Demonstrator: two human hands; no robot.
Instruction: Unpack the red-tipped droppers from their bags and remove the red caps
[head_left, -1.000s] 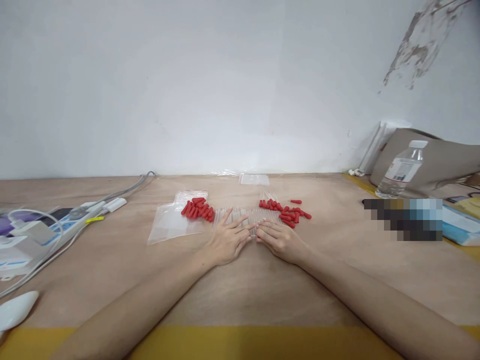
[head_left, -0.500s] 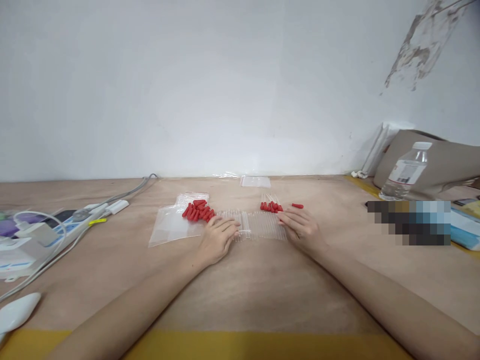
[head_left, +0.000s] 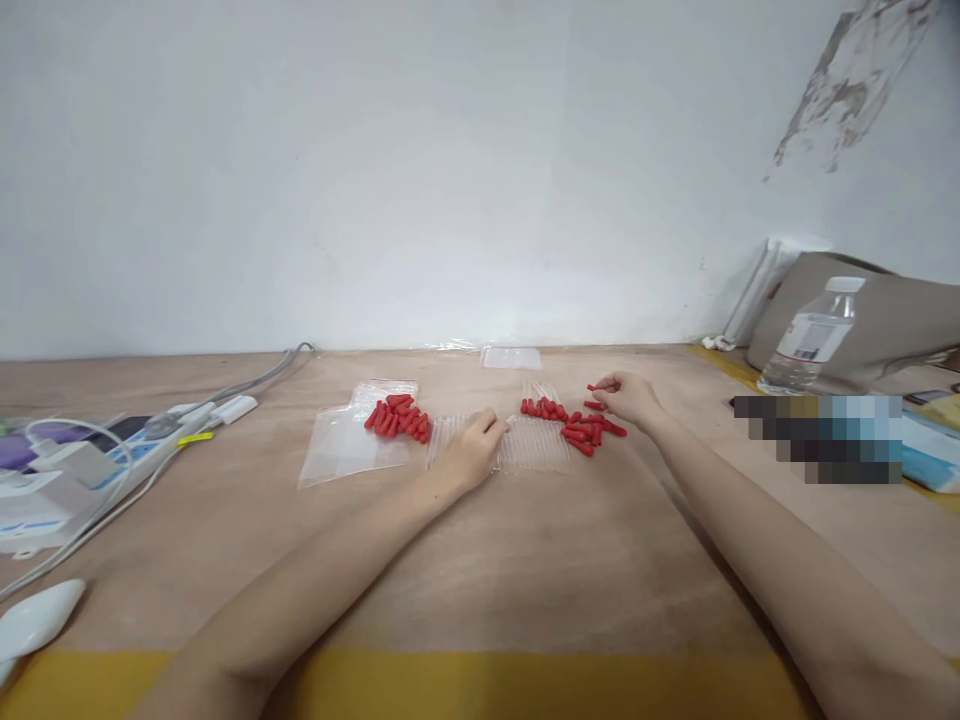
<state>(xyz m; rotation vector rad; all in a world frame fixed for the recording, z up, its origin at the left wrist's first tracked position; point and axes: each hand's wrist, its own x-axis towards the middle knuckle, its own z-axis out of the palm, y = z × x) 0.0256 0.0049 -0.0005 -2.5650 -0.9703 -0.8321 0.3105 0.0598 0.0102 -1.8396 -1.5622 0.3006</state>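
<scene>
A row of thin clear tubes lies side by side on the table. Over the row's middle, my left hand is closed, its fingertips pinching at a clear tube that they mostly hide. To the right, my right hand is raised a little and pinches a small red rubber bulb between thumb and fingertips. Loose red bulbs lie just below that hand. Several tubes with red bulbs on their ends lie behind the row. Another red pile is left of my left hand.
Clear plastic bags lie under the left pile, and another bag lies by the wall. A power strip with cables and a white spoon-shaped object are at left. A water bottle and grey bag stand at right.
My right hand has moved up and right, off the tubes, with a red bulb in its fingertips; the loose red bulbs beneath now show. My left hand has shifted right along the row and curled.
</scene>
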